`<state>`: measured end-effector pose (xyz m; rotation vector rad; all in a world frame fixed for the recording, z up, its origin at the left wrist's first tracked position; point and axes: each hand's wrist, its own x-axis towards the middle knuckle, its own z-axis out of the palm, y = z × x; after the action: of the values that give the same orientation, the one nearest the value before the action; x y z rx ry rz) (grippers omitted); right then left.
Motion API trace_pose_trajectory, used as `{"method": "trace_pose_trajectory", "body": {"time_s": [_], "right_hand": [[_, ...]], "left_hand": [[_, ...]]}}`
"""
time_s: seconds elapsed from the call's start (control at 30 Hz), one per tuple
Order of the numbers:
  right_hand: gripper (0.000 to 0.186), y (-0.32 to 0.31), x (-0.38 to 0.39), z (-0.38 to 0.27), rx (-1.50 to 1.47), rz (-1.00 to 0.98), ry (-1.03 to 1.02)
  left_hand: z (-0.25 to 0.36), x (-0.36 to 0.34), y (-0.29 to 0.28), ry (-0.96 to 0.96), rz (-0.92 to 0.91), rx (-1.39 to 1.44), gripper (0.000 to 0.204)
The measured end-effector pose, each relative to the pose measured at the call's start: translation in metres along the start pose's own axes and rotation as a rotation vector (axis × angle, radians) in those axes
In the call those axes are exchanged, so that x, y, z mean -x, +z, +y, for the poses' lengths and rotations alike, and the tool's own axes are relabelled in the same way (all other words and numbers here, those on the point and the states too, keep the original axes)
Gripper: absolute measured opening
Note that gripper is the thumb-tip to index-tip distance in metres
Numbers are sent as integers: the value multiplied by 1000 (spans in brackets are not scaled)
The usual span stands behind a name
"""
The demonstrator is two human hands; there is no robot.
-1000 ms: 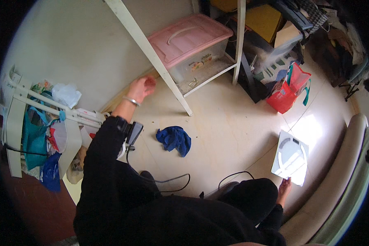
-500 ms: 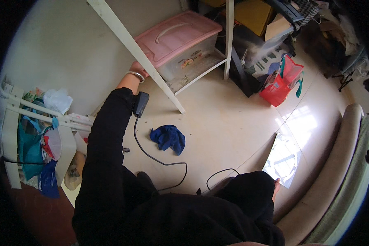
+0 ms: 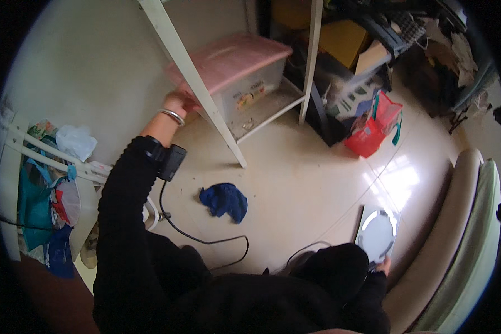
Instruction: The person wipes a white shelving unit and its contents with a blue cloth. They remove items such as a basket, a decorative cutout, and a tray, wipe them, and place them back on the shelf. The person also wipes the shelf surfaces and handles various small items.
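My left hand (image 3: 179,103) grips the left end of a clear plastic storage box with a pink lid (image 3: 234,61), partly behind a leg of the white metal rack (image 3: 197,92). The box sits over the rack's low shelf (image 3: 284,103), and its far end looks blurred. A silver bangle and a black device with a cable are on my left wrist. At the lower right, my right hand (image 3: 383,265) holds the near edge of a flat, shiny square panel with a round pattern (image 3: 377,235). My knee and sleeve partly hide that arm.
A dark blue cloth (image 3: 225,201) lies on the floor between. A red bag (image 3: 368,136) and piled boxes stand at the back right. Bags hang by a white chair (image 3: 86,173) on the left. A cushioned edge (image 3: 437,239) curves along the right.
My left hand has drawn the pink-lidded box leftward relative to the rack. The panel in my right hand has turned, showing its round pattern more plainly. The view has shifted a little.
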<state>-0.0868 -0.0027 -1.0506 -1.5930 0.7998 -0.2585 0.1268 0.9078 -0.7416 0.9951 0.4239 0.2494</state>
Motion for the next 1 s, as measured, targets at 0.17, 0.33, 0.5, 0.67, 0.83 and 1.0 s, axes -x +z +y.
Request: {"method": "trace_pose_trajectory", "body": {"time_s": [0.17, 0.33, 0.5, 0.67, 0.83, 1.0], "right_hand": [[55, 24, -38, -91, -302, -200, 12], [52, 155, -64, -216, -181, -414, 157], [33, 276, 1, -297, 34, -1020, 46], [37, 354, 43, -302, 439, -1174, 74], [45, 393, 57, -276, 596, -1438, 152], [57, 398, 87, -277, 613, -1607, 156]], "left_hand": [[40, 36, -37, -71, 274, -232, 30], [87, 99, -96, -62, 308, -288, 39], [115, 204, -133, -35, 222, -299, 50], [104, 316, -133, -219, 455, -407, 48], [54, 389, -107, -253, 376, -360, 45], [7, 395, -100, -268, 238, -621, 39]]}}
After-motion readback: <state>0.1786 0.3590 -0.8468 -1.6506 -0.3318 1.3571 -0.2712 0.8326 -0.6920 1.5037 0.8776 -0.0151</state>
